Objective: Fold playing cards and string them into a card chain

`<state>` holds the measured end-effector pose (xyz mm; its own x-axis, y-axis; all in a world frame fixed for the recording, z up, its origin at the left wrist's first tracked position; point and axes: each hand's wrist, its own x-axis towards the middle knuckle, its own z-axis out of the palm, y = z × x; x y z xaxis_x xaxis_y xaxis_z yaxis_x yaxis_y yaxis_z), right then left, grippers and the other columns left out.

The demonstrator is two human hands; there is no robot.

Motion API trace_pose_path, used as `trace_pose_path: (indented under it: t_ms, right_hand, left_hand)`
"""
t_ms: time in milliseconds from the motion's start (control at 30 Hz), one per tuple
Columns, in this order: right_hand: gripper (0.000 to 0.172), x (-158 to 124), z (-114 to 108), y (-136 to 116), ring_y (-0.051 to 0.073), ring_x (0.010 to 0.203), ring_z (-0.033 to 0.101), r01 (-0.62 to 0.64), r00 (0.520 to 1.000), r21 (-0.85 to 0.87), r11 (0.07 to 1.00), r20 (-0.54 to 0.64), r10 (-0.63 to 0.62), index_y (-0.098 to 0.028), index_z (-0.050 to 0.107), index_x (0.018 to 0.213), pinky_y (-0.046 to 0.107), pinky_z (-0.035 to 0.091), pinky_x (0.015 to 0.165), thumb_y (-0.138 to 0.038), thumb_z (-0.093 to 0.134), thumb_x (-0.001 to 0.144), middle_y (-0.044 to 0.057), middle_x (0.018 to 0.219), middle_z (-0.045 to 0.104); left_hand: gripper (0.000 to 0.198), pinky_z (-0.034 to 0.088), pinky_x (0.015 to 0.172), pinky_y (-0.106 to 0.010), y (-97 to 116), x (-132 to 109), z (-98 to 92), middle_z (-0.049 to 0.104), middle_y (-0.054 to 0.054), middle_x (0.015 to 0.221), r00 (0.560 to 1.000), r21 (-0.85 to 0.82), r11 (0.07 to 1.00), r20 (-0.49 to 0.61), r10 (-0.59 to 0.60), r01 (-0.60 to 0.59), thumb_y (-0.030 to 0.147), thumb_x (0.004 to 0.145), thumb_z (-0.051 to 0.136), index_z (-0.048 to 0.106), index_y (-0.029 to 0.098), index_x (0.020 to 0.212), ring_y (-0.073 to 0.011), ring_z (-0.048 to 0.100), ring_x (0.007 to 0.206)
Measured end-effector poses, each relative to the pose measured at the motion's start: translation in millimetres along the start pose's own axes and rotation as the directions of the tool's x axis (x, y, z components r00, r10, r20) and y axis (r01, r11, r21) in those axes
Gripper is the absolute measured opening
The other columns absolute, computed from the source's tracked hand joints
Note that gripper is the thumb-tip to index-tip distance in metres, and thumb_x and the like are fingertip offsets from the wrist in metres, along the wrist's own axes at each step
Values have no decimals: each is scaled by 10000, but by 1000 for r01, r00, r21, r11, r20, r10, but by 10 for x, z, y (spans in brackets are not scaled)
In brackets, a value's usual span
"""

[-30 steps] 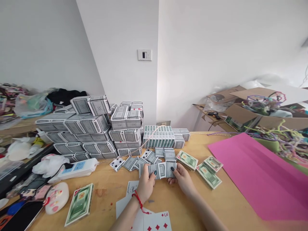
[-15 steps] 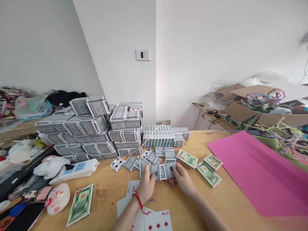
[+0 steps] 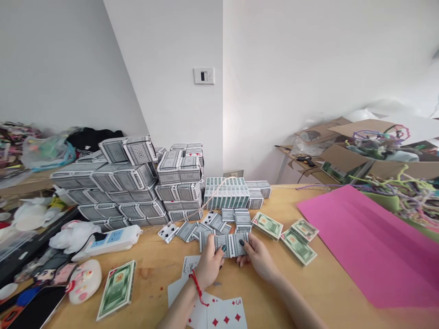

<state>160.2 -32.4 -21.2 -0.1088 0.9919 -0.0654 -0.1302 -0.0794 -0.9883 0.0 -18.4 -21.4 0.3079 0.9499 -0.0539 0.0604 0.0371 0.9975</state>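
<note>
Between my hands are folded playing cards with grey patterned backs. My left hand, with a red cord at the wrist, is closed on their left end, thumb on top. At the right end my right hand pinches them, thumb on the upper face. Just beyond lies a loose pile of folded cards, some face up with black spades. Under my left forearm are flat playing cards, one a three of diamonds. Green card boxes lie to the right of my right hand.
Stacked blocks of folded cards rise at the back left, beside a row of card boxes. A pink sheet covers the right side. At left are a white power strip, another green card box and a phone.
The two ends of the cards have been brought slightly closer together, narrowing the gap between them. Both hands keep their grip, and the rest of the table looks the same.
</note>
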Motion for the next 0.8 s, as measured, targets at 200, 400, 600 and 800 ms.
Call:
trace_pose_path:
  t_ms: [200,400,600,800]
  right_hand:
    - [363,-8,19,33,125,475,593,2,1000,-3,1000,6,-2,-204,366,749,248,486,439,-549,479,745,-61,566,514]
    - [347,-3,41,59,134,523,609,18,1000,-25,1000,-5,-18,-208,370,780,267,507,483,-534,485,749,-43,605,546]
    - [353,-16,-10,-23,137,511,598,32,999,-36,999,32,-31,-206,382,1002,278,507,481,-468,468,782,-39,627,533]
    - [638,-80,-41,-106,183,746,604,136,991,-369,919,48,-127,-270,297,1252,328,519,648,-192,577,684,47,987,557]
  left_hand:
    - [102,277,420,-167,-3,0,9,314,82,605,1000,-19,1000,19,16,-16,205,799,392,296,218,768,-50,285,443]
    - [125,267,404,-166,35,-19,63,313,88,603,997,-73,997,-71,-15,10,197,785,400,282,223,749,-41,277,413]
    - [97,264,403,-170,51,-12,119,310,92,600,993,-96,995,-116,-16,5,194,781,395,304,227,787,-44,266,408]
    - [101,279,411,-164,29,20,74,311,92,597,998,-73,997,-63,-4,-1,207,780,411,311,222,776,-39,278,407]
